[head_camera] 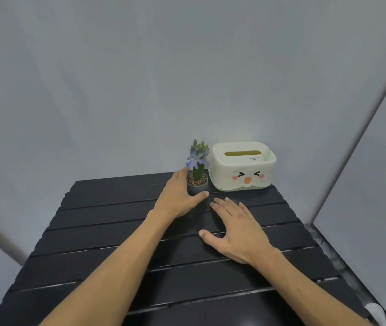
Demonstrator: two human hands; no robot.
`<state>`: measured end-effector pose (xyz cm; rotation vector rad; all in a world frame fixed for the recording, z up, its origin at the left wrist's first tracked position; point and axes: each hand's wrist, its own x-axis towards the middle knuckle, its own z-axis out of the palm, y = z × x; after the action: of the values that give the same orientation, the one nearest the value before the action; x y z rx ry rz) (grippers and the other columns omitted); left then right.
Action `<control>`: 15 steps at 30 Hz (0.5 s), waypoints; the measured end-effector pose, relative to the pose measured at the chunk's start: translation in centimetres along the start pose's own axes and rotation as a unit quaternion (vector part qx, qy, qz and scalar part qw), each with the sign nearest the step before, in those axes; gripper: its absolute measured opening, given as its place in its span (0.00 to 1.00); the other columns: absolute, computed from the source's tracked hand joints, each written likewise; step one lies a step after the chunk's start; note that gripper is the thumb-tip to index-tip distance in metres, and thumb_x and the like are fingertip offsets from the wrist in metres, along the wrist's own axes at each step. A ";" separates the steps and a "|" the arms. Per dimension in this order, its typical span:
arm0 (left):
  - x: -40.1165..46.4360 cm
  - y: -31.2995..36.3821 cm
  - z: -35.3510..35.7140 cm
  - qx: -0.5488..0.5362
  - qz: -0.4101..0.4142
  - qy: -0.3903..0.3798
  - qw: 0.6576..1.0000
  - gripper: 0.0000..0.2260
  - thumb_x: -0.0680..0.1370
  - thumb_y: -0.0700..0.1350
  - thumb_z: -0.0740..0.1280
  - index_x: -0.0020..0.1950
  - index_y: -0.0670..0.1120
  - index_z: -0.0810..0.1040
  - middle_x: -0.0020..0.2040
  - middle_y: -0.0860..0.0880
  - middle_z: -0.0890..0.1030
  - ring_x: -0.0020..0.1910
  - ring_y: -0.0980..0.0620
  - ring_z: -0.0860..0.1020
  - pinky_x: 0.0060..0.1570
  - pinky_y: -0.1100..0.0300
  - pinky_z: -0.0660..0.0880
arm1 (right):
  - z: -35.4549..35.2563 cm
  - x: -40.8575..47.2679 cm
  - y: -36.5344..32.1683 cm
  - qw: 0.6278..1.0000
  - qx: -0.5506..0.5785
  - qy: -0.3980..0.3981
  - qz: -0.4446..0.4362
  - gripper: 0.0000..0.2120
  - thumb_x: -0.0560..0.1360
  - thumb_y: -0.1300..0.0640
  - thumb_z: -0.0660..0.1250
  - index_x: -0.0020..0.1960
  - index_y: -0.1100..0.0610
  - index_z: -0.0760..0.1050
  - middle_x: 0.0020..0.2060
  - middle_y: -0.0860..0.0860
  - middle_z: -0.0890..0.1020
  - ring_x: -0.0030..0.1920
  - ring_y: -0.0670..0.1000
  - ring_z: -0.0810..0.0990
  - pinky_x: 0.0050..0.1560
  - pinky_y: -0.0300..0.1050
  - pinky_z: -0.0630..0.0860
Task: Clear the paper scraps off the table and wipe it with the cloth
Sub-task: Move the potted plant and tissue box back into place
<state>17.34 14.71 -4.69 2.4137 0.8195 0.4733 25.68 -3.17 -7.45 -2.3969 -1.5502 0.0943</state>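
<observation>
The black slatted table (pixel 107 234) fills the lower half of the head view, and I see no paper scraps on its top. My left hand (pixel 177 198) reaches to the far edge and cups a small grey plant pot (pixel 196 188), thumb in front of its base and fingers at its left side. Palm down, my right hand (pixel 236 229) rests on the slats just right of it with fingers spread, holding nothing. A white crumpled thing (pixel 375 311), cloth or paper, shows past the table's right edge at the bottom right corner.
The pot holds a green stem with blue flowers (pixel 197 156). A white tissue box with a cartoon face (pixel 243 168) stands right of the pot at the table's back edge. Grey walls close in behind and to the right.
</observation>
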 end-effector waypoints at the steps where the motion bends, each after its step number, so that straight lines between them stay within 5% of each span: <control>1: 0.2 0.0 0.3 -0.002 -0.001 0.004 1.000 0.39 0.71 0.63 0.72 0.76 0.47 0.63 0.72 0.47 0.71 0.71 0.47 0.70 0.69 0.50 0.69 | 0.0 0.0 0.0 1.000 -0.001 0.000 -0.001 0.41 0.72 0.26 0.50 0.78 0.48 0.56 0.79 0.44 0.56 0.78 0.46 0.49 0.78 0.50 0.45; 15: -5.4 -2.0 -1.9 -0.051 -0.023 0.069 0.996 0.31 0.71 0.60 0.74 0.68 0.47 0.72 0.59 0.55 0.75 0.58 0.55 0.74 0.56 0.61 0.71 | -0.3 -0.1 -0.2 1.000 0.002 -0.006 0.001 0.41 0.72 0.26 0.51 0.78 0.48 0.58 0.78 0.45 0.58 0.78 0.47 0.51 0.78 0.51 0.47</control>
<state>11.47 13.33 -5.20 2.2833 0.8856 0.6527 25.55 -3.27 -7.10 -2.3982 -1.5525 0.1136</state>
